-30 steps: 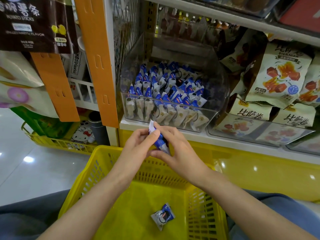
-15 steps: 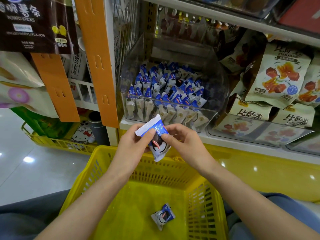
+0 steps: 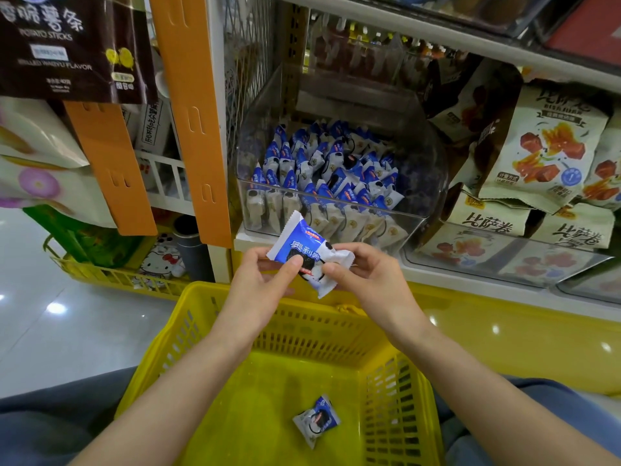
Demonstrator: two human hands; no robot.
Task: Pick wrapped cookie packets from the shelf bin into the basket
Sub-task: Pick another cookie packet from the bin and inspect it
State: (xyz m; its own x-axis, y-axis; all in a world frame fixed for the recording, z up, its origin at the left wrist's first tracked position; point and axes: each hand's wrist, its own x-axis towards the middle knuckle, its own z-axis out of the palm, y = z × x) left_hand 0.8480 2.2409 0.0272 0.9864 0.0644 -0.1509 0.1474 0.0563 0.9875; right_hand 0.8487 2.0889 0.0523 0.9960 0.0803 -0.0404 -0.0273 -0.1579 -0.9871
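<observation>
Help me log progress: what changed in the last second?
The held packet turned from edge-on to face-up between the left hand and right hand, which kept pinching it above the basket. Nothing was let go. The loose packet in the basket and the shelf bin stayed put.

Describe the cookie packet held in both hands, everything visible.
The held packet is a glossy blue-and-white film wrapper, sealed, with crimped ends and a dark sandwich cookie printed on its face. It tilts face-up, one crimped end high-left, above the far rim of the yellow basket. The left hand pinches its left side; the right hand pinches its right end.
</observation>
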